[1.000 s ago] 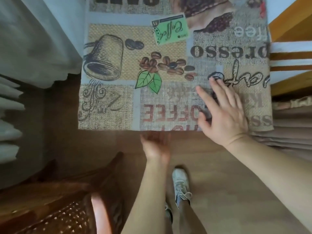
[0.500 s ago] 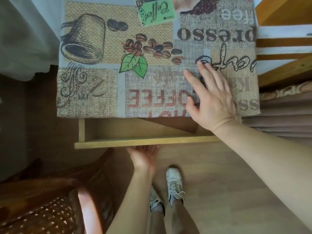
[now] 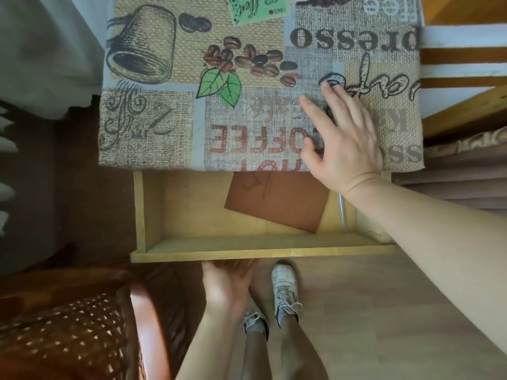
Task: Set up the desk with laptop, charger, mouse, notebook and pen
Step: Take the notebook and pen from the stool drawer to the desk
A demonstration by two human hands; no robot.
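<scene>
The desk's top is covered by a coffee-print cloth point(image 3: 170, 64). Below its front edge a pale wooden drawer point(image 3: 260, 253) stands pulled out. Inside lies a brown notebook point(image 3: 277, 204), its far edge hidden under the desk top. A thin silver pen point(image 3: 342, 212) lies to the notebook's right, partly behind my forearm. My left hand point(image 3: 226, 286) grips the drawer's front from underneath, fingertips hidden. My right hand point(image 3: 345, 138) rests flat on the cloth with its fingers spread, holding nothing. No laptop, charger or mouse is in view.
A wooden chair with a woven cane seat point(image 3: 68, 325) stands at the lower left, close to the drawer's corner. A white curtain point(image 3: 41, 50) hangs at the left. Wooden slatted furniture point(image 3: 466, 105) borders the desk's right side. My shoes point(image 3: 285, 289) stand under the drawer front.
The drawer has slid out from under the desk top, pulled by my left hand, which uncovered the notebook and pen. My right hand stayed flat on the cloth.
</scene>
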